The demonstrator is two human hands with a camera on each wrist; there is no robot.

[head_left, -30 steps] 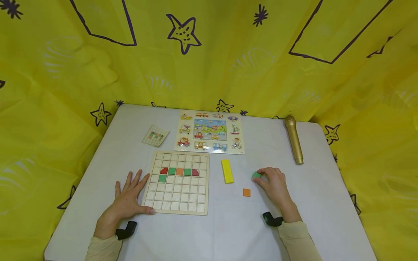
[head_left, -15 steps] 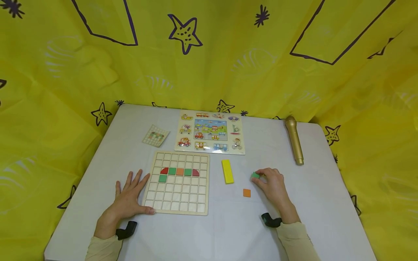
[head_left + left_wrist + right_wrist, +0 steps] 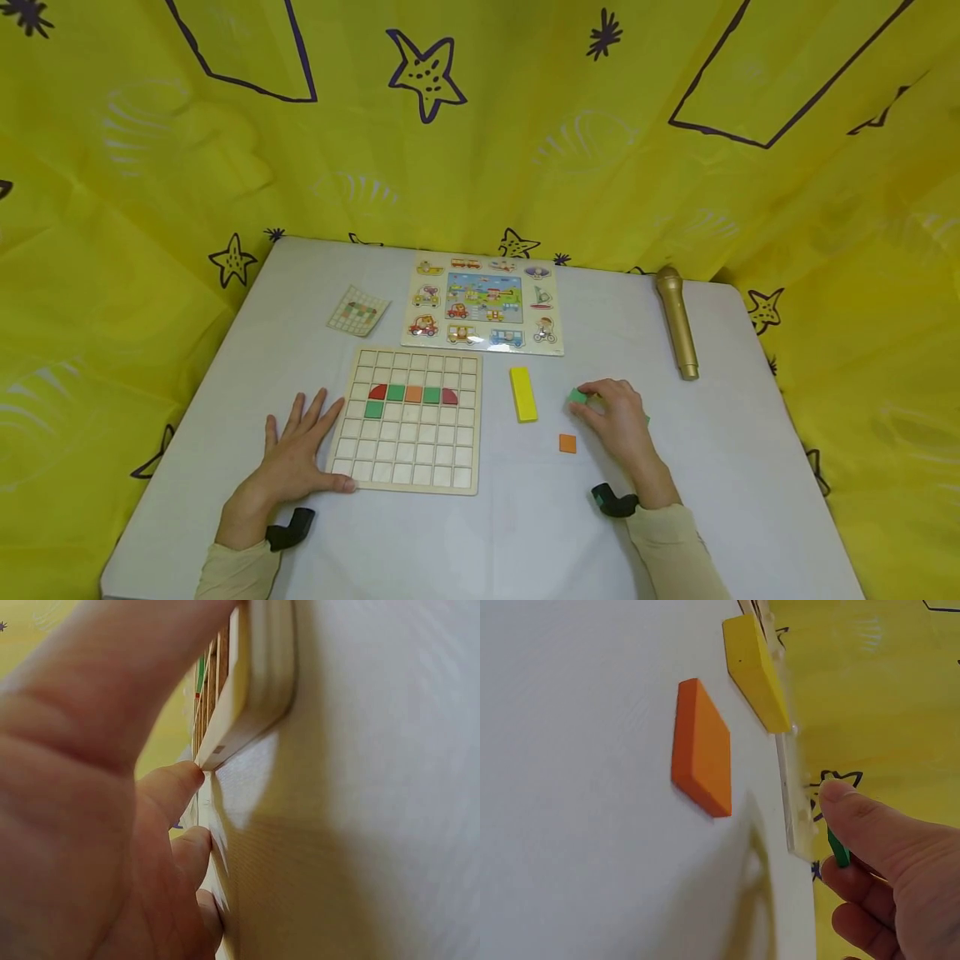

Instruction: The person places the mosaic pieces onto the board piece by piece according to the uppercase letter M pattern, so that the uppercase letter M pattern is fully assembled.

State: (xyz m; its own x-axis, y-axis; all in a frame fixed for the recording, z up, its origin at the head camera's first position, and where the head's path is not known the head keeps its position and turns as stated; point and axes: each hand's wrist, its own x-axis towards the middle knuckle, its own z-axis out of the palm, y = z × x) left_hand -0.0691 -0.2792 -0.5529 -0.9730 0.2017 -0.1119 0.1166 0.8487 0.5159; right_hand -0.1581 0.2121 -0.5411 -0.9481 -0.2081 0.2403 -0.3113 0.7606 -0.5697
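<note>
My right hand [image 3: 619, 415] pinches a small green square tile [image 3: 577, 396] between thumb and fingers, over the table right of the yellow block [image 3: 523, 394]. In the right wrist view the green tile [image 3: 838, 848] shows only partly behind the thumb. An orange square tile [image 3: 567, 443] lies just below that hand. With fingers spread, my left hand [image 3: 291, 462] rests at the left edge of the wooden grid board [image 3: 405, 490], thumb at its near left corner. Red, green, orange and pink tiles form a row on the board, and one green tile [image 3: 373, 409] sits under the row's left end.
A pattern card [image 3: 358, 312] lies behind the board on the left. Beside it is a vehicle picture puzzle [image 3: 482, 342]. A gold microphone [image 3: 677, 325] lies at the back right. Part of another green piece [image 3: 647, 420] shows at the right hand's outer side. Yellow curtain [image 3: 480, 167] surrounds the table.
My right hand has moved slightly left with the green tile, lifting it a little; a green piece now shows behind that hand. The left hand has stayed in place.
</note>
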